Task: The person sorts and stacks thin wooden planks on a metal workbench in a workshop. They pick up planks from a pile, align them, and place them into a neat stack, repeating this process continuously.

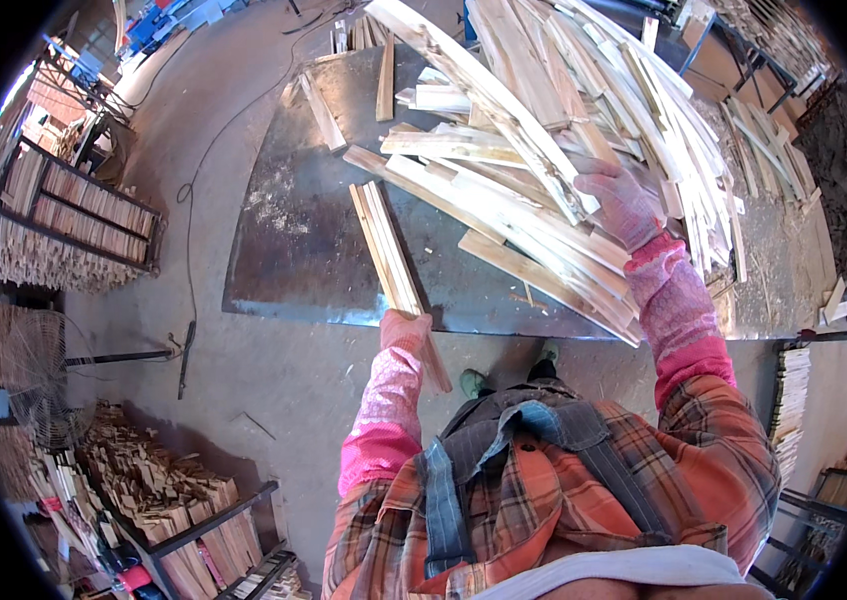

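Note:
My left hand (406, 328) is closed around a small bundle of wood strips (383, 240), which slants up and leftward over the front of the dark metal table (293, 215). On the right, my right hand (619, 203) reaches into a big heap of pale wood strips (533, 185). Its fingers are bent round the end of a long wood strip (503, 100) that runs up and left across the heap. Pink patterned sleeves cover both forearms. Several strips lie loose along the heap's near side, some reaching the table's front edge.
A rack of stacked strips (78, 210) stands at the left, with a wire-cage fan (48, 380) below it. Another rack full of wood pieces (178, 480) is at the lower left. A cable (205, 160) crosses the floor. More strips (768, 150) lie at the far right.

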The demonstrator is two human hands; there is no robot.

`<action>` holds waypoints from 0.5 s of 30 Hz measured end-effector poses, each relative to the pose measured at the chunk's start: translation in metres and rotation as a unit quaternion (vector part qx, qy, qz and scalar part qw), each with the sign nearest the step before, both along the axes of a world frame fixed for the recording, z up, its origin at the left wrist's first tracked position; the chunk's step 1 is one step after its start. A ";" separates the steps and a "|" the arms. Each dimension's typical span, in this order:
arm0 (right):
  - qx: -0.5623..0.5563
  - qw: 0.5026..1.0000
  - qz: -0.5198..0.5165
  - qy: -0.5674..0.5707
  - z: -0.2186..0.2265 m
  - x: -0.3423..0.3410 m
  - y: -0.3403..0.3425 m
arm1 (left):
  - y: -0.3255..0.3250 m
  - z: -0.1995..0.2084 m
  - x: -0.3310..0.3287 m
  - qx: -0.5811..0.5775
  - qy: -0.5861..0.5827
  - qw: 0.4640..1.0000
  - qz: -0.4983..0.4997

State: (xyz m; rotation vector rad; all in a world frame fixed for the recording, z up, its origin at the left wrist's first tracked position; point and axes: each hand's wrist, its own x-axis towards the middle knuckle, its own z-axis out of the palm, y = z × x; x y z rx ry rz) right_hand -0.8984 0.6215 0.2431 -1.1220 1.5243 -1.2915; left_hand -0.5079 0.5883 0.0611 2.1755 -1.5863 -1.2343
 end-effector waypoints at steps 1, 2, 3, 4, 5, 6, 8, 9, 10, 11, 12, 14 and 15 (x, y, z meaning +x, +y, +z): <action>-0.020 1.000 0.015 0.010 -0.018 -0.006 -0.002 | 0.000 0.002 -0.002 0.012 0.002 1.000 -0.003; -0.040 0.998 0.024 0.046 -0.028 -0.003 -0.003 | -0.001 0.006 -0.003 0.021 0.003 1.000 -0.001; -0.061 0.994 0.034 0.083 -0.037 -0.001 -0.004 | -0.001 -0.001 -0.003 0.008 0.002 1.000 0.004; -0.073 0.992 0.044 0.093 -0.044 -0.002 -0.003 | 0.000 -0.004 -0.002 0.006 0.012 1.000 0.003; -0.086 0.989 0.058 0.102 -0.044 0.007 -0.007 | 0.001 -0.007 0.001 0.004 0.021 1.000 0.007; -0.062 0.992 0.060 0.092 -0.027 0.027 -0.005 | 0.002 -0.011 0.008 0.000 0.029 0.999 0.016; -0.010 0.995 0.051 0.080 0.002 0.054 0.007 | 0.002 -0.010 0.009 0.012 0.041 0.999 0.021; -0.047 0.987 0.057 0.145 -0.014 0.048 0.005 | 0.001 -0.008 0.005 0.017 0.035 0.999 0.022; -0.032 0.992 0.050 0.111 -0.020 0.049 0.006 | 0.001 -0.005 0.005 0.022 0.029 0.999 0.022; -0.022 0.996 0.052 0.073 -0.022 0.057 0.004 | 0.000 -0.014 0.014 0.018 0.021 0.999 0.020; -0.009 0.998 0.049 0.038 -0.025 0.061 0.002 | -0.001 -0.020 0.018 0.011 0.015 1.000 0.025; -0.023 0.999 0.027 -0.006 -0.037 0.061 0.000 | -0.004 -0.021 0.012 0.002 0.004 1.000 0.018; -0.028 0.999 0.006 -0.025 -0.041 0.054 0.004 | -0.005 -0.017 0.005 0.015 0.008 1.000 0.004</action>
